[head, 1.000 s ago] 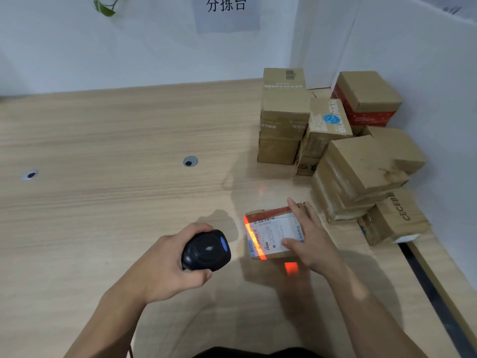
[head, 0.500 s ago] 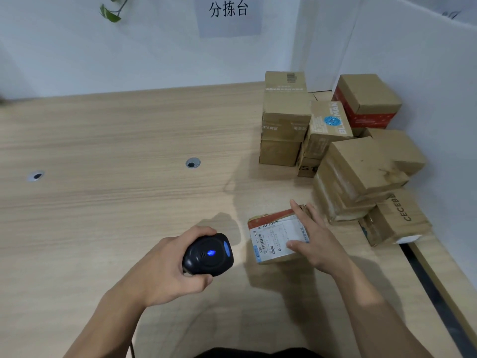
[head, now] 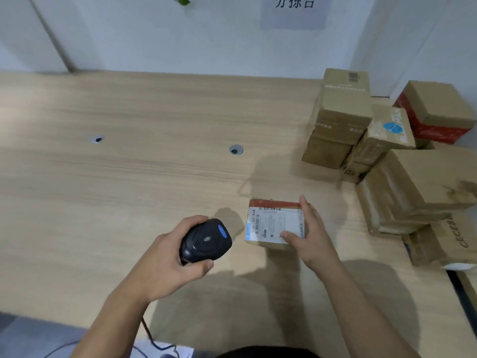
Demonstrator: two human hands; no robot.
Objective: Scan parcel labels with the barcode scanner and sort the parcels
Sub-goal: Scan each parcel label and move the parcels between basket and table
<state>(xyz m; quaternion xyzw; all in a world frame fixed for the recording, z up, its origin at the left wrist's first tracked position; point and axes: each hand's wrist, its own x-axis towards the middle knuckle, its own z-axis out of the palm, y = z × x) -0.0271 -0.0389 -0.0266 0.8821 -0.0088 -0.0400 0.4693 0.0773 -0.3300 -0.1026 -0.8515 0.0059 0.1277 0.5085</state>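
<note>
A small cardboard parcel (head: 271,223) with a red strip and a white barcode label facing up lies on the wooden table (head: 129,177). My right hand (head: 308,235) holds it from its right side, thumb on the label and fingers along the far edge. My left hand (head: 167,262) grips a black barcode scanner (head: 205,240) with a blue button, just left of the parcel and pointing at it. No red scan light shows on the label.
A pile of several cardboard boxes (head: 387,156) fills the table's right side against the white wall. Two round cable holes (head: 236,149) sit in the tabletop. The scanner's cable (head: 152,337) hangs off the near edge.
The red scan line on the label went out. The view has swung left, and the parcel has turned slightly under my right hand. The scanner stays beside it.
</note>
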